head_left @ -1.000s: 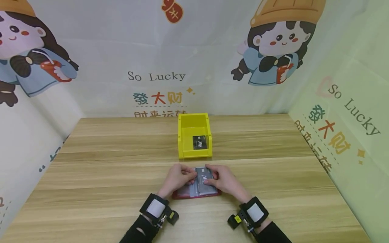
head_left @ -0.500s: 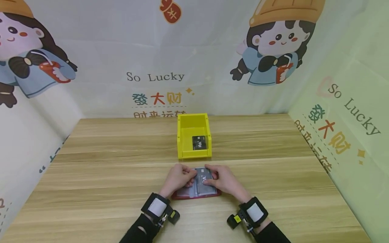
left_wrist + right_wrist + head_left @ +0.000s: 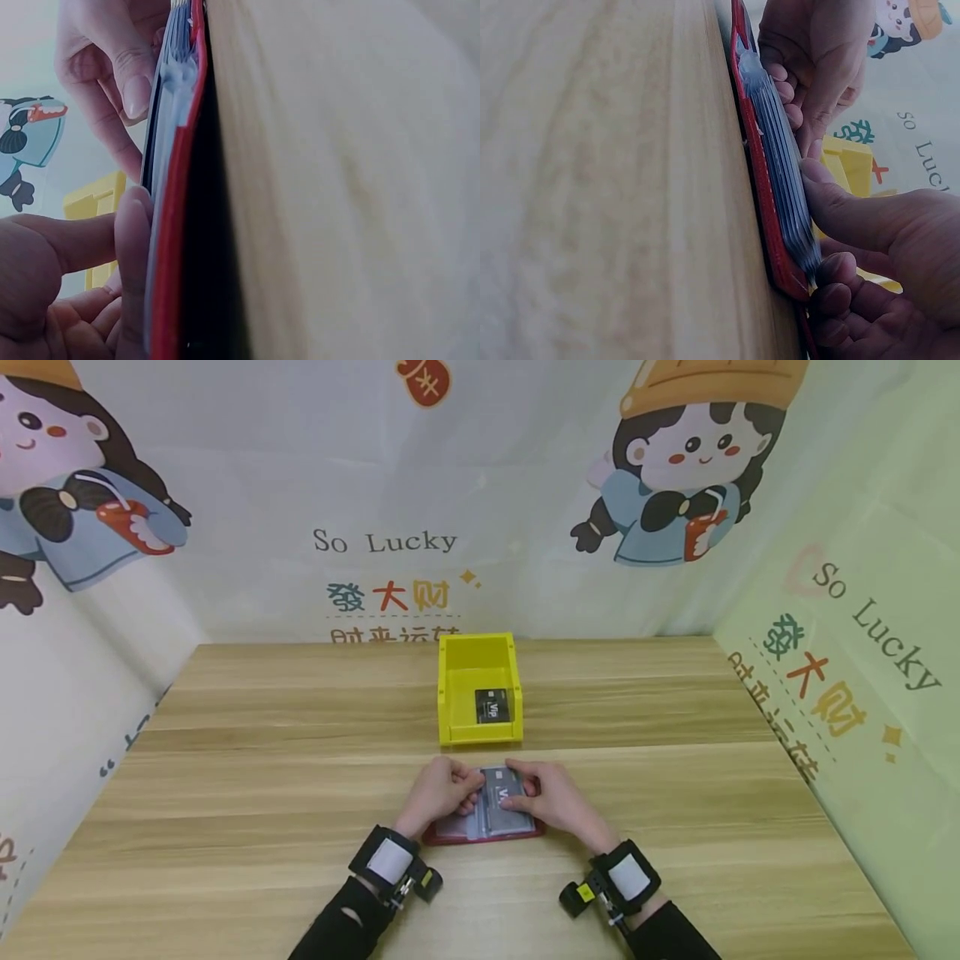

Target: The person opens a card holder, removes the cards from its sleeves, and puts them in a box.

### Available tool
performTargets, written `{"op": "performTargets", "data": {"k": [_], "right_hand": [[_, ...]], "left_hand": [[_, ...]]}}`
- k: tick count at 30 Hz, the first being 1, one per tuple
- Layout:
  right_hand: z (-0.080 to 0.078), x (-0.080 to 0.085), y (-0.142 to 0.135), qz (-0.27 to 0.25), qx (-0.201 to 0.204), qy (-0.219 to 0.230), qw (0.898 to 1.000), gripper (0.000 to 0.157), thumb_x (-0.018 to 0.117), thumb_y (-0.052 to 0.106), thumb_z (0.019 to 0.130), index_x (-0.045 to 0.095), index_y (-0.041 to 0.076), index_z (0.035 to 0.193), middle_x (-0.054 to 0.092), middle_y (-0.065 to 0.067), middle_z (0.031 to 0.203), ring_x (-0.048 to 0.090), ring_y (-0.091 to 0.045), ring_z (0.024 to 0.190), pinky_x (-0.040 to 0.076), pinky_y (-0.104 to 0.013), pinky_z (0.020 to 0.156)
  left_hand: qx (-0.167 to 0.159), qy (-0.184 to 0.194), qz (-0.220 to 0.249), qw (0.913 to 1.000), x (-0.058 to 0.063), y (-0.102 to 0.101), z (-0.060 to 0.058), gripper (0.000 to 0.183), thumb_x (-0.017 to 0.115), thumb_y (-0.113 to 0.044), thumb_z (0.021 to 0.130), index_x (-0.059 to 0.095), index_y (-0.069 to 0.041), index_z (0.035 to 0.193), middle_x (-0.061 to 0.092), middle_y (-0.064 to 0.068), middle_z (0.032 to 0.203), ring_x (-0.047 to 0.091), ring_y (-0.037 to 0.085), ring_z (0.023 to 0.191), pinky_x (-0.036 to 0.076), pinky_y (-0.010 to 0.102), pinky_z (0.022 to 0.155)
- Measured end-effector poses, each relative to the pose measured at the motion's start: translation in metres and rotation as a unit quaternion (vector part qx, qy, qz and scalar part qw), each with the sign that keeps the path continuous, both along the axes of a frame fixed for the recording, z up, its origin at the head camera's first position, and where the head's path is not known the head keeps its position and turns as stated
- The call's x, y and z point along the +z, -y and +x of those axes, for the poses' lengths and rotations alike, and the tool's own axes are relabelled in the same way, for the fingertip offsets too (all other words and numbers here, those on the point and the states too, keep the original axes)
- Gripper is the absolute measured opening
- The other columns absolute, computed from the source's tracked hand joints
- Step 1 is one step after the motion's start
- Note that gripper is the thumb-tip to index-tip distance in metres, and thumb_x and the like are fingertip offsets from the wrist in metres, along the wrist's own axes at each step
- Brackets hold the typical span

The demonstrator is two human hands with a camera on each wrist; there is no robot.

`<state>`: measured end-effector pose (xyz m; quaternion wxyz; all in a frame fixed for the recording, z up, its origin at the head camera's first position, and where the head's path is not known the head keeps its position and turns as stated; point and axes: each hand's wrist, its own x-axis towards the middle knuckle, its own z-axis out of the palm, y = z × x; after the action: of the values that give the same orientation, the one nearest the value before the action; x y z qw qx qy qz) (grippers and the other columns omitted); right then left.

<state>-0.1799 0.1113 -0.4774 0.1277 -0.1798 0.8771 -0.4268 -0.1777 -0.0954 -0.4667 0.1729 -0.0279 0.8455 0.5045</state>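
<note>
A red card holder (image 3: 487,838) lies open on the table, its clear plastic sleeves fanned in a thick stack (image 3: 784,172). On the right-hand page is a dark grey card marked "Vip" (image 3: 495,783). My left hand (image 3: 442,795) has its fingers curled, thumb and index finger pinching at the card's upper left edge; whether sleeve film is caught too, I cannot tell. With its thumb on the card's face, my right hand (image 3: 553,795) grips the right side of the holder, other fingers at the sleeves' outer edge. In the left wrist view the red cover (image 3: 176,225) shows edge-on.
Just beyond the holder stands a yellow bin (image 3: 443,693) with a black "Vip" card (image 3: 492,707) inside. A wood-grain table (image 3: 262,760) spreads around it. Printed cloth (image 3: 525,485) hangs behind and at both sides.
The scene sits slightly higher in the head view. Both hands stay in nearly the same place on the card and holder, with only slight shifts of the left fingers.
</note>
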Motion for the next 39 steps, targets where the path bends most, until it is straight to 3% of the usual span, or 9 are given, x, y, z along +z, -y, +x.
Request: {"op": "performTargets", "data": {"k": [16, 24, 39], "right_hand": [[-0.0019, 0.0014, 0.0006, 0.01, -0.004, 0.004, 1.0, 0.063, 0.081, 0.017, 0.092, 0.057, -0.005, 0.146, 0.042, 0.002, 0.073, 0.04, -0.012, 0.067, 0.028, -0.021, 0.06], [-0.0009, 0.0014, -0.001, 0.013, -0.001, 0.001, 1.0, 0.062, 0.081, 0.018, 0.093, 0.057, -0.004, 0.146, 0.042, 0.003, 0.073, 0.039, -0.012, 0.066, 0.028, -0.021, 0.06], [0.0005, 0.0006, -0.0004, 0.017, -0.004, 0.003, 1.0, 0.063, 0.081, 0.019, 0.093, 0.057, -0.003, 0.147, 0.042, 0.002, 0.074, 0.04, -0.012, 0.067, 0.028, -0.021, 0.061]], "left_hand": [[-0.032, -0.004, -0.033, 0.9989, 0.0082, 0.0093, -0.0058, 0.028, 0.065, -0.006, 0.102, 0.07, 0.0, 0.076, 0.056, -0.002, 0.057, 0.053, 0.004, 0.045, 0.046, 0.015, 0.044], [-0.056, -0.023, -0.068, 0.9958, 0.0102, 0.0059, -0.0034, 0.04, 0.075, -0.024, 0.099, 0.069, -0.006, 0.065, 0.057, -0.003, 0.053, 0.053, 0.006, 0.042, 0.043, 0.017, 0.044], [-0.037, 0.0, -0.086, 0.9956, 0.0045, 0.0034, -0.0072, 0.038, 0.077, -0.024, 0.097, 0.068, -0.006, 0.064, 0.059, -0.001, 0.053, 0.054, 0.007, 0.042, 0.042, 0.016, 0.043]]}}
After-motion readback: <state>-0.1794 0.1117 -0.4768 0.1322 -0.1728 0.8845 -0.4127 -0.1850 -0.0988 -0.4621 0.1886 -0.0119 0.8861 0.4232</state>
